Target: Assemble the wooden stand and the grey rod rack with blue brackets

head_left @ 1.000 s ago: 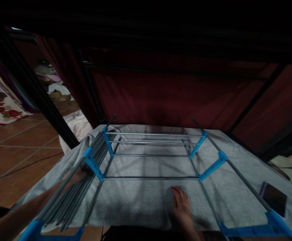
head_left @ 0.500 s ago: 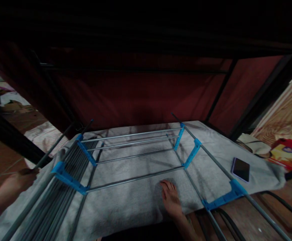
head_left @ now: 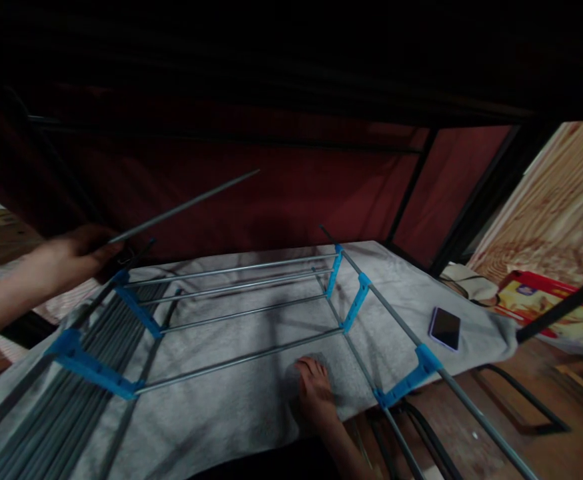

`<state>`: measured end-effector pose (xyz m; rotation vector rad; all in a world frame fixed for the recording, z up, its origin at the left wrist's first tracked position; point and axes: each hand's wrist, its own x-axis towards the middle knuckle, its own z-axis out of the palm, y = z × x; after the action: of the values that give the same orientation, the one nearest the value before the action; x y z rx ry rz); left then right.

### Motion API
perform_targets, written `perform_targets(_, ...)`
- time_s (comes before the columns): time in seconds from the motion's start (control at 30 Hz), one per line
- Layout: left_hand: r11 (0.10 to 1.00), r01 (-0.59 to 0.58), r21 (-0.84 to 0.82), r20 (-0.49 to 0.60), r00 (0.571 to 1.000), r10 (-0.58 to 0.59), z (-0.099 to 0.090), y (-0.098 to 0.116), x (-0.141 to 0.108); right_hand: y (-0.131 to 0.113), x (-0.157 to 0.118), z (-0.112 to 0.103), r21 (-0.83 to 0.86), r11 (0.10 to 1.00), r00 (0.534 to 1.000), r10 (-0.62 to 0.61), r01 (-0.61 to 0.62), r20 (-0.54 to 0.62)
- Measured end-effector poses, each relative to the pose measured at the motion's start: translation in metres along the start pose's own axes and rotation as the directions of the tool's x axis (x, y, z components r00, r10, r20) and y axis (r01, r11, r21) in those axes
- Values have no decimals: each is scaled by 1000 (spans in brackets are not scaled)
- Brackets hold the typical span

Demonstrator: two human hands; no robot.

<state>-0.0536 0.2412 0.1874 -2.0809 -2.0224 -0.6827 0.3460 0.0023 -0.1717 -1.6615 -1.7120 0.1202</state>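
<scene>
Rod [head_left: 186,204] raised at far left of frame [head_left: 241,360], slanting up rightward; left hand [head_left: 74,253] fingers closed round lower end. Right hand [head_left: 316,392] on cloth [head_left: 211,427], fingers loosely curled, part open. Bundled rods [head_left: 116,341] left; phone [head_left: 445,328] right.

Left hand [head_left: 84,250] is holding a rod [head_left: 186,205], tilting up rightward. Right hand [head_left: 316,390] is resting on the cloth [head_left: 211,423], near the frame [head_left: 241,359]. Spare rods [head_left: 66,413] are lying along the frame's left; phone [head_left: 445,328] is lying right of it.
</scene>
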Motion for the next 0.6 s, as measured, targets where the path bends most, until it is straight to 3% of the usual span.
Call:
perform_targets(0.07,997,-1,-82,111,994,10,3,25,14,0,0,-1,13,1000,1000,-3,3,6)
perform_targets(0.17,975,-88,-205,43,994,99,7,74,15,-1,0,-4,23,1000,1000,2,-3,18)
perform_targets(0.37,938,-269,-221,-62,963,262,13,164,-35,-3,2,-6,30,999,999,14,-15,31)
perform_targets(0.47,901,-360,-244,-130,932,337,26,183,-72,-3,2,-3,19,1000,1000,13,-13,9)
perform_targets(0.6,889,-366,-273,-159,929,334,56,175,-127,-1,0,0,5,1000,1000,5,-5,-21)
